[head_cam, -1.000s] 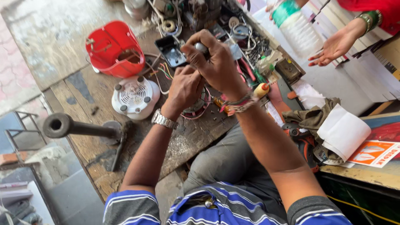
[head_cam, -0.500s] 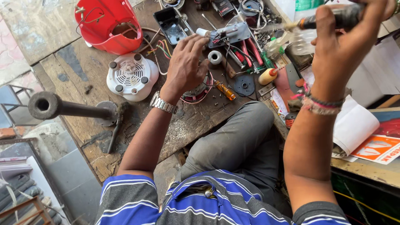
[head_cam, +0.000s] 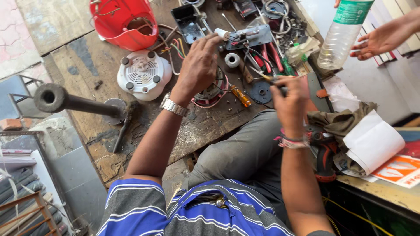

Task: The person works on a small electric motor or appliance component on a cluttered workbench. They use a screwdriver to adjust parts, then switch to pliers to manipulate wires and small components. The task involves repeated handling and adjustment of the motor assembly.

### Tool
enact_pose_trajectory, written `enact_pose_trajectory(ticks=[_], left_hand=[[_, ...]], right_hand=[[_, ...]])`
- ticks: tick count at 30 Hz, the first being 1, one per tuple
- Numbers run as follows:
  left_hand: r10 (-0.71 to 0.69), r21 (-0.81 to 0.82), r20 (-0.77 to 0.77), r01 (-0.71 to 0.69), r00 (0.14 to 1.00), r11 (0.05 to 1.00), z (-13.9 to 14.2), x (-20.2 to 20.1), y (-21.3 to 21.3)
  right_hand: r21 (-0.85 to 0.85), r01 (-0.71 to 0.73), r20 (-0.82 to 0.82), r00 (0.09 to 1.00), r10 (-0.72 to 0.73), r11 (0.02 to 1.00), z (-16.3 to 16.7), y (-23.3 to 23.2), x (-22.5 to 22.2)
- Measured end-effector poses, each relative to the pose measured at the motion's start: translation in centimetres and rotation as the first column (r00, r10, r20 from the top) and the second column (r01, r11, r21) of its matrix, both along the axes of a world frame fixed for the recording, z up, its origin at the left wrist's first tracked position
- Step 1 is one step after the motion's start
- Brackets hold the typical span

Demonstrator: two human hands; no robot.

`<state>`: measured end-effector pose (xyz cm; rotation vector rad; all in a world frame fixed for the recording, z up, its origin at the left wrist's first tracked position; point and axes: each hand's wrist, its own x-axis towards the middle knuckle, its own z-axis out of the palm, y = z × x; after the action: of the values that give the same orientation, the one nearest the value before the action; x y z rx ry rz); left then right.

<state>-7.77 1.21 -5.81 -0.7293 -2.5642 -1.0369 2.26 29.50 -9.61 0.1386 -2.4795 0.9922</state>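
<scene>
At a cluttered wooden counter (head_cam: 78, 57), the left hand (head_cam: 199, 65) rests on a wired motor (head_cam: 212, 92) — fingers curled over it — while the right hand (head_cam: 288, 102), raised a moment ago, has dropped back, gripping a slim tool (head_cam: 267, 78) beside the work.

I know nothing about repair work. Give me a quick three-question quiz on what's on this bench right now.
1. True or false: the left hand rests on the round wire-wound part on the wooden bench.
2. What stands nearest the white vented housing?
A. the red plastic shell
B. the clear plastic bottle
C. the folded white paper
3. Fill in: the right hand holds a thin ____, blurred.

Key: 1 true; 2 A; 3 tool.
</scene>
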Motion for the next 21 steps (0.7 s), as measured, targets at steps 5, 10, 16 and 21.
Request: enact_pose_trajectory(ticks=[5, 10, 16, 21], left_hand=[[-0.016, 0.043, 0.029, 0.015, 0.999, 0.999, 0.3, 0.2, 0.0], [-0.004, 0.056, 0.008, 0.003, 1.000, 0.998, 0.2, 0.4, -0.2], [0.009, 0.090, 0.043, -0.013, 0.999, 0.996, 0.3, 0.2, 0.0], [0.029, 0.089, 0.048, -0.034, 0.998, 0.995, 0.3, 0.1, 0.0]], right_hand=[[0.093, -0.172, 0.227, 0.963, 0.148, 0.981, -4.1, -0.6, -2.4], [0.306, -0.246, 0.320, 0.937, 0.144, 0.920, -4.1, -1.3, -5.4], [0.459, -0.099, 0.248, 0.969, -0.020, 0.883, -3.7, -4.2, -9.9], [0.641, -0.032, 0.272, 0.944, -0.188, 0.767, -3.5, -6.1, -11.4]])
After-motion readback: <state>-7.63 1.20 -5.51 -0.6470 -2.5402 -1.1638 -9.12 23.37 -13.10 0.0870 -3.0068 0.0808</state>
